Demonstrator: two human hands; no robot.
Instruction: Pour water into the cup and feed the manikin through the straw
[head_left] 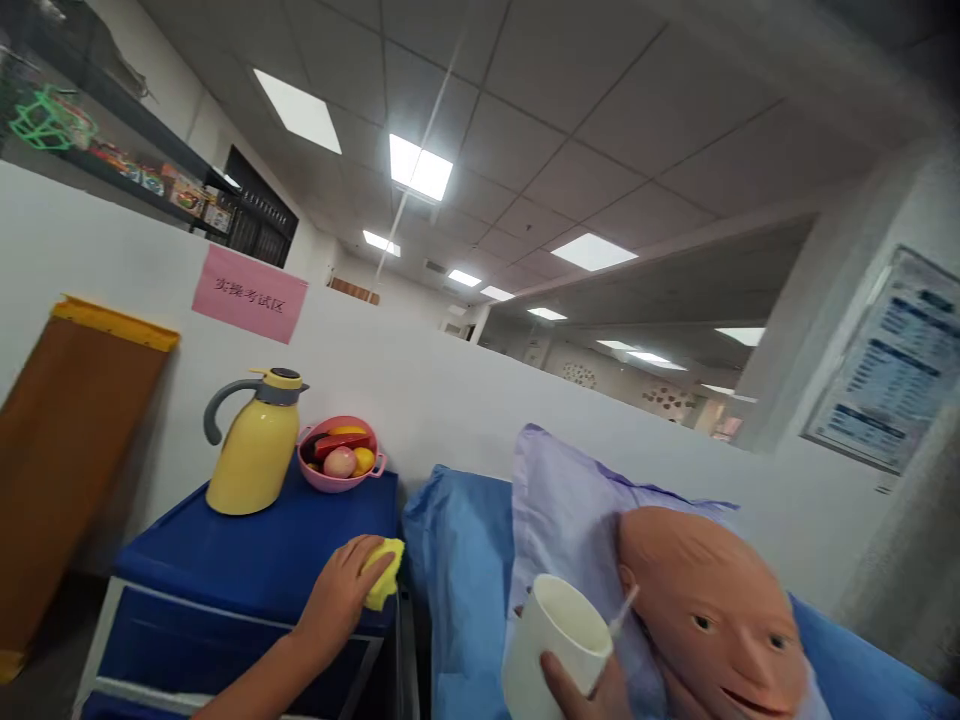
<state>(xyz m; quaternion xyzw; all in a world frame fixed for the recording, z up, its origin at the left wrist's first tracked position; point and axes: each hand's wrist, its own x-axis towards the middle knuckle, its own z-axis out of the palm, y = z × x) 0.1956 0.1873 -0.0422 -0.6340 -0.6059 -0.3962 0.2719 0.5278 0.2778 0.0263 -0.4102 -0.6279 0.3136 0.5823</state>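
My left hand (337, 598) is closed on a crumpled yellow cloth (384, 574) at the right edge of the blue-topped bedside cabinet (315, 545). Fingers of my right hand (589, 695) wrap around a white cup (562, 630), tilted over the bed beside a manikin head (709, 600). Close to the cup's right rim, a thin whitish stick (625, 608) points up; its lower end is hidden, so I cannot tell what it is or how it is held. The manikin lies on a lilac pillow (559, 500), face up.
On the cabinet stand a yellow thermos jug (255, 455) and a pink basket (337, 485) of fruit-like items. Blue bedding (469, 560) covers the bed. A white partition (427, 400) runs behind, and a brown board (82, 450) leans against it at left.
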